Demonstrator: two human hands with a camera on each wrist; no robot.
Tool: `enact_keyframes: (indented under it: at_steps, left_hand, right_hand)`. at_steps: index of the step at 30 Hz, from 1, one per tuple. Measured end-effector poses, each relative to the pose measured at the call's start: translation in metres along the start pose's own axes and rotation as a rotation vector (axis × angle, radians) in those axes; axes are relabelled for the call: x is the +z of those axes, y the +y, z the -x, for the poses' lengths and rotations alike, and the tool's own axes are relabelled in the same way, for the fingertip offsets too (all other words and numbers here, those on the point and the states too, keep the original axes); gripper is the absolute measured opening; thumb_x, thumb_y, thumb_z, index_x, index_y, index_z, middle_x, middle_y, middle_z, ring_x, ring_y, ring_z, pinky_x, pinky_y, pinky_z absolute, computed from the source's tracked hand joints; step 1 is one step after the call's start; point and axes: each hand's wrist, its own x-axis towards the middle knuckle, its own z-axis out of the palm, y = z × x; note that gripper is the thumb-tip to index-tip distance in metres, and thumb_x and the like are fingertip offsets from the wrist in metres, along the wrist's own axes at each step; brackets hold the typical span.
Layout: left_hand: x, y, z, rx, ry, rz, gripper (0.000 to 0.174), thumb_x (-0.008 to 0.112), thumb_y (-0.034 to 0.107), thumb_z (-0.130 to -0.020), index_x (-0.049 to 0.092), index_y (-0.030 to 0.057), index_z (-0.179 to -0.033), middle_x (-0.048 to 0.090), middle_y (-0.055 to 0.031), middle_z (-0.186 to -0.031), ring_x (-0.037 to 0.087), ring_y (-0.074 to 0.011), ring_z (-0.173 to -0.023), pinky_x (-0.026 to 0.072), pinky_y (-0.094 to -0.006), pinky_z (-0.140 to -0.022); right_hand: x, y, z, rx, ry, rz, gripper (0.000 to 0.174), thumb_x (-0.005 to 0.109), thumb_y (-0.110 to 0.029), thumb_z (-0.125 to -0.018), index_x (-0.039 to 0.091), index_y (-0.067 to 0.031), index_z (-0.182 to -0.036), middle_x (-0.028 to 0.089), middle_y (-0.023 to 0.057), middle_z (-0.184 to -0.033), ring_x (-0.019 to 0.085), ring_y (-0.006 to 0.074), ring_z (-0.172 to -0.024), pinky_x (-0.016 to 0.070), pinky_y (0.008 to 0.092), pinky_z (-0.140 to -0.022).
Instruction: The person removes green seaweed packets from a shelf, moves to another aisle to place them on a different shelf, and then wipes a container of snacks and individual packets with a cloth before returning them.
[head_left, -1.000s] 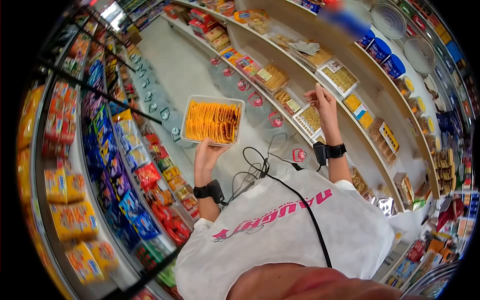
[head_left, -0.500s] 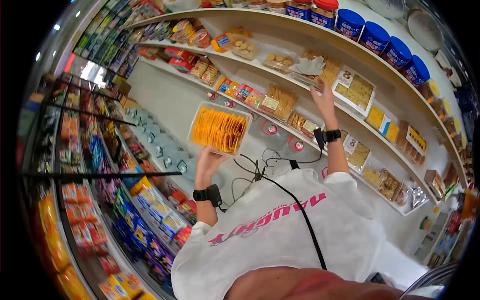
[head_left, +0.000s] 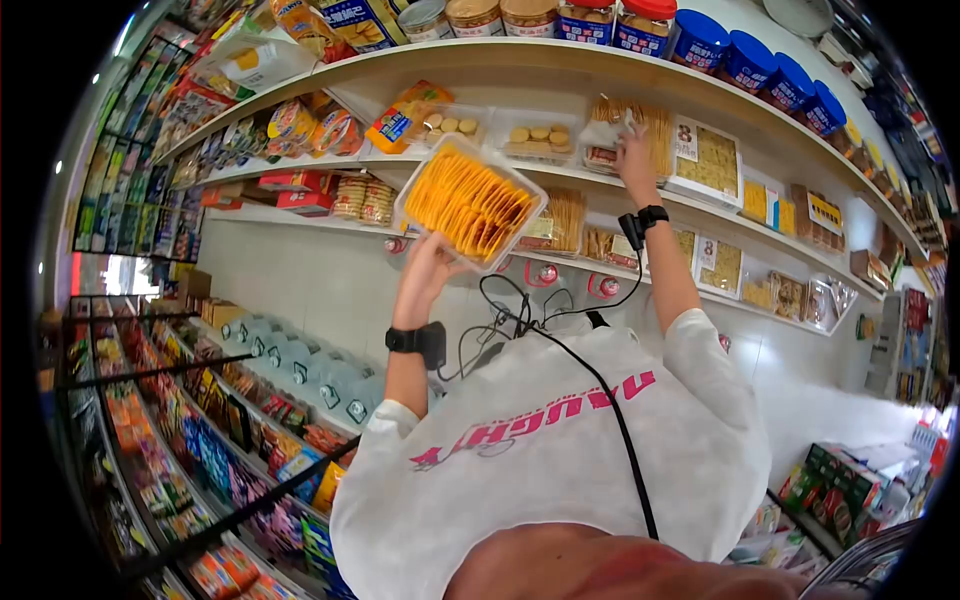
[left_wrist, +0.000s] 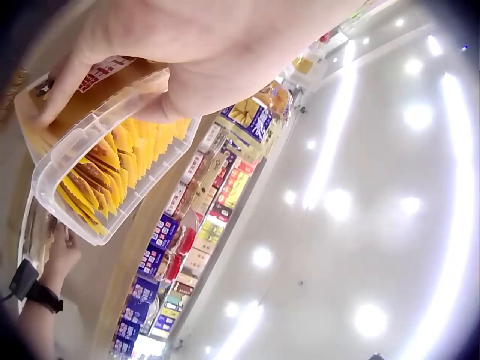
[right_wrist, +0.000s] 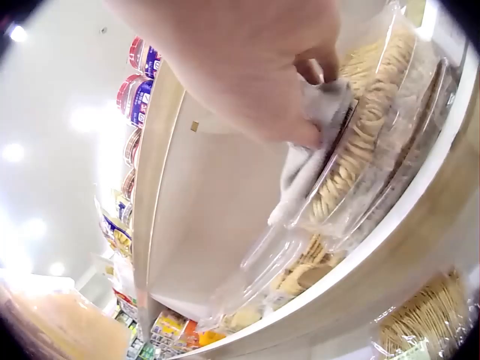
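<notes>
My left hand (head_left: 428,272) grips a clear plastic tub (head_left: 408,212) full of orange-yellow snack packets (head_left: 468,200). In the left wrist view the fingers wrap the tub's wall (left_wrist: 56,169), and the packets (left_wrist: 112,172) show inside it. My right hand (head_left: 636,163) reaches to the middle shelf. There it pinches a pale grey cloth (right_wrist: 304,161) between thumb and fingers in the right wrist view, where the hand (right_wrist: 255,67) is close up. Directly beside the cloth lie clear packs of thin stick snacks (right_wrist: 360,150).
The shelf edge (head_left: 790,253) curves across the front, with boxed snacks (head_left: 708,160) right of my right hand. Blue tubs (head_left: 748,62) line the top shelf. Large water bottles (head_left: 320,372) stand on the floor, and snack racks (head_left: 215,450) are at the left.
The view has turned toward the shelves. My left hand has raised the tub and moved it closer to them. My right hand has gone from the shelf front to the cloth and taken hold of it.
</notes>
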Motion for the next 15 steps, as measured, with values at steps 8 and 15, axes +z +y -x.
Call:
enact_keyframes:
  at_steps: [8,15]
  left_hand:
    - [-0.028,0.056,-0.089,-0.078,-0.253,-0.124,0.020,0.053,0.012,-0.095,0.055,-0.0032,-0.107,0.061,-0.0156,-0.106,0.066,-0.0293,-0.094,0.0611,-0.0495,-0.078]
    - [-0.005,0.091,-0.176,-0.220,-0.471,-0.282,0.022,0.053,0.008,-0.090,0.053,-0.0083,-0.104,0.059,-0.0158,-0.097,0.068,-0.0328,-0.089,0.0623,-0.0534,-0.077]
  right_hand:
    - [-0.093,-0.106,0.050,0.483,0.379,-0.350,0.036,0.061,-0.031,-0.098,0.063,0.0020,-0.112,0.063,0.0121,-0.097,0.059,0.0218,-0.090,0.0483,0.0361,-0.079]
    - [-0.136,-0.123,0.134,0.745,0.735,-0.950,0.038,0.059,-0.034,-0.098,0.061,-0.0051,-0.123,0.063,0.0065,-0.111,0.060,0.0149,-0.094,0.0501,0.0286,-0.075]
